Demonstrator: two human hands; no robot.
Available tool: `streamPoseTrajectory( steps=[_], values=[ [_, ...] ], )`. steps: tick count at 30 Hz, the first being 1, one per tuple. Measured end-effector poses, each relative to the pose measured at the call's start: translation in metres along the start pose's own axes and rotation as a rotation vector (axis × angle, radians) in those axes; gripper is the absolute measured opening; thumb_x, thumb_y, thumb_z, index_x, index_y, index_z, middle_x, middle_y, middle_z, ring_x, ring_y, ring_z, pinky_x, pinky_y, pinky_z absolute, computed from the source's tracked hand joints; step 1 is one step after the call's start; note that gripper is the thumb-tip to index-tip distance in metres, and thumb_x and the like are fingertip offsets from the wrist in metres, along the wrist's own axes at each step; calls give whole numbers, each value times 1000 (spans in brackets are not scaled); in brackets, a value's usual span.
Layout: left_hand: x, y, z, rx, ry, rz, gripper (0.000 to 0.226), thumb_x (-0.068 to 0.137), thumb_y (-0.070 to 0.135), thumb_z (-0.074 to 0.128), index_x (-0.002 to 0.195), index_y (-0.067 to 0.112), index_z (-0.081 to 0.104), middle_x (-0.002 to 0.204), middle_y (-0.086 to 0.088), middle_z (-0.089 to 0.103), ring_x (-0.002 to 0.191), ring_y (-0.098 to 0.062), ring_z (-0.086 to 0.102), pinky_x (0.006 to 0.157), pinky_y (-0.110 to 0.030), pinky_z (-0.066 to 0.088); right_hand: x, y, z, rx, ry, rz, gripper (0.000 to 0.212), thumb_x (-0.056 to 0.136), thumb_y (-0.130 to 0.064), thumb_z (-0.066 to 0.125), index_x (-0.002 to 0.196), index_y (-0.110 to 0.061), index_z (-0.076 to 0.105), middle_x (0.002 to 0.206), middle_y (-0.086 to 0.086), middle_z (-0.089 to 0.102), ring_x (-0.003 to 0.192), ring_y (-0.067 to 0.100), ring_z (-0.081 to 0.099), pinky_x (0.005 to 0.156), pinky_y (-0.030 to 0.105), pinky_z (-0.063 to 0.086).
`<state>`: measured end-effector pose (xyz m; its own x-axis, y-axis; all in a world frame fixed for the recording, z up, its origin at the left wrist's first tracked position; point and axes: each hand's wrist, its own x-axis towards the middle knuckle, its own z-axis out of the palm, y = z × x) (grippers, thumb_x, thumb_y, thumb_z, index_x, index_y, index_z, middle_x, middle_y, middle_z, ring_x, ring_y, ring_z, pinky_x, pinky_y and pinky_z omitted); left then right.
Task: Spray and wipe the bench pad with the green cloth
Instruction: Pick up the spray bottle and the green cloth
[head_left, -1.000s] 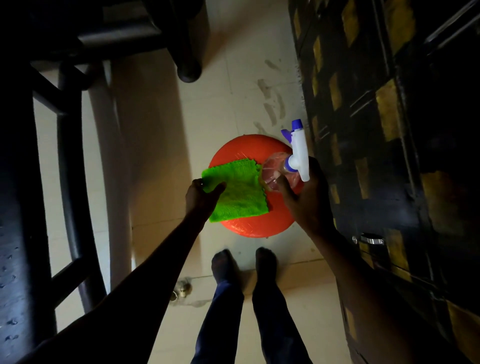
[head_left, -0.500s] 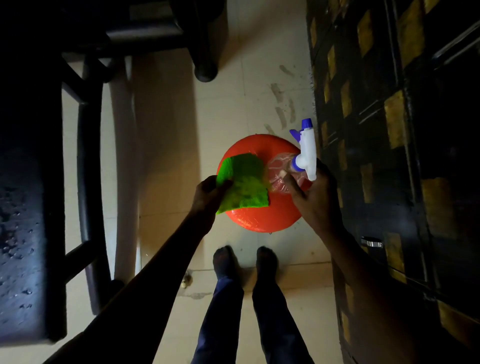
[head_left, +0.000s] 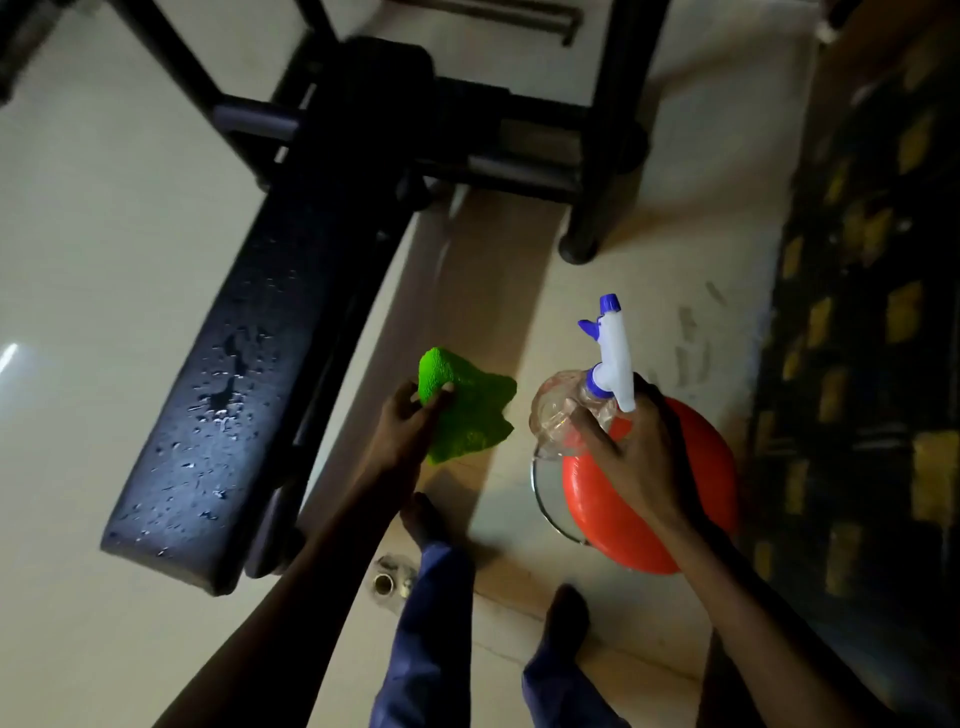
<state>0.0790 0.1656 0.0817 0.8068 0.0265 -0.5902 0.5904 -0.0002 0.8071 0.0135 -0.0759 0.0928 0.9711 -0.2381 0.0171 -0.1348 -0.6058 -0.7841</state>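
Observation:
The long dark bench pad (head_left: 249, 364) runs diagonally at the left, its surface speckled with water droplets. My left hand (head_left: 410, 426) grips the bunched green cloth (head_left: 467, 410) in the air just right of the pad, above the floor. My right hand (head_left: 634, 457) holds a clear spray bottle (head_left: 566, 410) with a white and blue trigger head (head_left: 613, 353), over the orange stool (head_left: 675, 499).
The bench's black metal frame and legs (head_left: 587, 171) stand at the top centre. A dark patterned cabinet or wall (head_left: 872, 364) lines the right side. My feet and blue trousers (head_left: 436, 597) are at the bottom. A small metal object (head_left: 387, 579) lies on the pale tiled floor.
My left hand lifted the green cloth off the orange stool and carried it left toward the bench pad. The view swung left, bringing the wet pad into sight. The bottle stays in my right hand.

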Motion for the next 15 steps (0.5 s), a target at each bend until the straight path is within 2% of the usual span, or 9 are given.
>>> streamPoseTrajectory(
  steps=[2, 5, 9, 11, 13, 15],
  values=[
    [12, 17, -36, -50, 80, 5, 28, 98, 18, 65, 123, 6, 62, 115, -17, 74, 105, -31, 74, 90, -47, 61, 28, -32, 26, -23, -24, -80, 34, 90, -37, 78, 107, -49, 52, 94, -26, 57, 99, 18, 65, 86, 31, 49],
    [31, 34, -74, -95, 133, 20, 22, 98, 17, 65, 118, 8, 63, 108, -14, 76, 92, -22, 76, 75, -36, 65, 61, -68, 58, -13, -40, -145, 31, 87, -46, 75, 111, -45, 55, 92, -33, 54, 98, 16, 64, 85, 29, 47],
    [65, 57, -138, -115, 252, 8, 16, 98, 22, 66, 111, 13, 63, 114, -17, 73, 95, -25, 73, 77, -33, 64, 114, -125, 112, 8, -113, -231, 27, 89, -50, 72, 110, -41, 57, 98, -24, 57, 99, 20, 65, 83, 32, 49],
    [83, 65, -166, -154, 287, -14, 17, 98, 22, 65, 112, 14, 62, 116, -18, 71, 101, -30, 72, 86, -43, 62, 138, -150, 140, 11, -144, -240, 27, 90, -45, 77, 109, -37, 60, 101, -18, 60, 103, 24, 67, 85, 31, 49],
    [101, 71, -191, -200, 313, -45, 21, 97, 22, 65, 117, 15, 60, 118, -15, 69, 103, -32, 71, 92, -48, 59, 160, -171, 167, 28, -176, -245, 27, 89, -38, 80, 108, -37, 60, 102, -14, 61, 105, 27, 67, 86, 37, 53],
    [122, 76, -210, -226, 343, -61, 23, 97, 25, 66, 118, 19, 60, 115, -9, 68, 95, -23, 74, 81, -42, 63, 181, -186, 192, 28, -207, -276, 27, 89, -35, 81, 106, -37, 59, 102, -10, 64, 106, 29, 67, 88, 43, 57]
  ],
)
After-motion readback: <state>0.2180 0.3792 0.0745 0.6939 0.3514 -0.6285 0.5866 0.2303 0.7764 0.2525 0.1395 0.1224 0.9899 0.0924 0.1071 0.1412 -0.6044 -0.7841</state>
